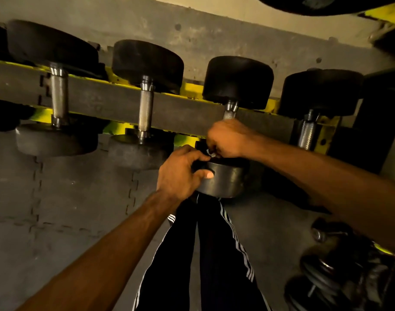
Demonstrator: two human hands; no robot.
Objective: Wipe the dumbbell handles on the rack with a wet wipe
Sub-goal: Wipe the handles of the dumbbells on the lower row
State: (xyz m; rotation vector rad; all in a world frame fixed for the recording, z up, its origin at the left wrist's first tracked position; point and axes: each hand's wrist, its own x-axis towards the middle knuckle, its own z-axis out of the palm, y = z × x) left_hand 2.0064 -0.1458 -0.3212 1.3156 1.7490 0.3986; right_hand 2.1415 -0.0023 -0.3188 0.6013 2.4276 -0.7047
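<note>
- Right hand [228, 139]: fingers curled round the handle [230, 111] of the third dumbbell [237, 81] from the rack's [124, 102] left end, with a bit of wet wipe [211, 154] showing underneath.
- Left hand [181, 173]: fingers grip that dumbbell's near head [226, 181].

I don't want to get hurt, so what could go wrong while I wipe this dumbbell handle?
Your left hand grips the dumbbell's near end, right above your legs; tugging it off the rack could drop it on them. Your right hand wraps the handle beside that end, so fingers might get pinched.
</note>
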